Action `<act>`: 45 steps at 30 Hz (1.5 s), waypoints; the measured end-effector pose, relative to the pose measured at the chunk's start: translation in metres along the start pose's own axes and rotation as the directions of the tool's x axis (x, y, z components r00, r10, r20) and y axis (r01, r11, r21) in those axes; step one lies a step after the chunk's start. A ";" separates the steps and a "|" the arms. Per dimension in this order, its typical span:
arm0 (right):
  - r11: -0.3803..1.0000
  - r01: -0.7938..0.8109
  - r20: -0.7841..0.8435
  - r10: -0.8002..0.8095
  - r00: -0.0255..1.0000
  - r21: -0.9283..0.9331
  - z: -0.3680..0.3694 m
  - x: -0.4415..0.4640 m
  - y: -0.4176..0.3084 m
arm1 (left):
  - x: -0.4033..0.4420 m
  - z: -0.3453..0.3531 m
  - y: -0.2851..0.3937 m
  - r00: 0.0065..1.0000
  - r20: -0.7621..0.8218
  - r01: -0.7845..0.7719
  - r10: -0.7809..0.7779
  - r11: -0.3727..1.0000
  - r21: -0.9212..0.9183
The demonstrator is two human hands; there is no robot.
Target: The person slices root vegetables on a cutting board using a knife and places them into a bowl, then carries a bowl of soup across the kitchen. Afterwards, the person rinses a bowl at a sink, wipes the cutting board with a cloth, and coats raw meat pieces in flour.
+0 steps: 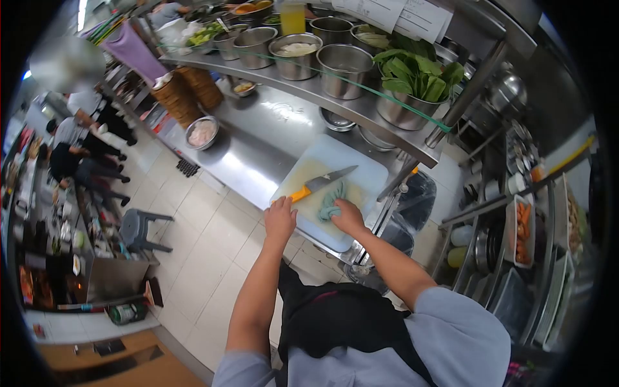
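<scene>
A kitchen knife [331, 177] with a yellow handle lies across the pale cutting board [369, 169], its blade pointing away to the right. At the board's near left edge, the curled fingers of my left hand [280, 220] are closed over the end of the handle. My right hand [349, 217] grips a bunched green cloth [332, 199] against the board, just beside the blade. Parts of the cloth are hidden under those fingers. Wet, yellowish stains show on the board's surface.
Over the steel counter [255, 155] runs a shelf with metal pots [343, 68] and leafy greens [419, 74]. A bowl of pale pink food [202, 133] and bamboo steamers [175, 103] stand left. Racks with carrots [523, 226] line the right. Several people work beyond a grey stool [138, 229].
</scene>
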State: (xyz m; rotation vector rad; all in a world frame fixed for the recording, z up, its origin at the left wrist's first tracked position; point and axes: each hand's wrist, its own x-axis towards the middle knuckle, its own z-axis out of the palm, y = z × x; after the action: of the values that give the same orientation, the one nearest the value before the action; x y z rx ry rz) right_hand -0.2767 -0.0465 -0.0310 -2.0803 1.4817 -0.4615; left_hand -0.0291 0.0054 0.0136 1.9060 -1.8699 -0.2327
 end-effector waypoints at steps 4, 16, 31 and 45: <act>0.703 -0.307 -0.013 0.410 0.912 0.642 -0.012 -0.050 0.017 | 0.053 0.035 -0.024 0.955 0.281 -0.166 0.098 0.959 0.230; 0.768 -0.633 -0.634 0.537 0.556 0.095 0.000 -0.076 -0.085 | 0.038 -0.090 -0.003 0.514 0.667 -0.493 0.540 0.822 -0.285; 0.953 0.034 -0.625 0.169 0.762 0.300 -0.052 0.152 -0.115 | 0.046 -0.189 -0.266 0.707 0.705 0.707 0.053 -0.036 -0.706; 0.907 -0.160 -0.123 0.120 0.985 -0.389 0.108 0.502 -0.063 | -0.117 -0.182 -0.334 0.647 0.634 0.566 -0.424 -0.289 -0.772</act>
State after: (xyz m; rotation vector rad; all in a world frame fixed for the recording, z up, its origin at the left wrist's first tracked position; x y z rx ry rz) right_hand 0.0011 -0.4785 -0.0949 -2.2566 1.8986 -0.2174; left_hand 0.3422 0.1477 0.0072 1.2672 -0.1628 -1.5383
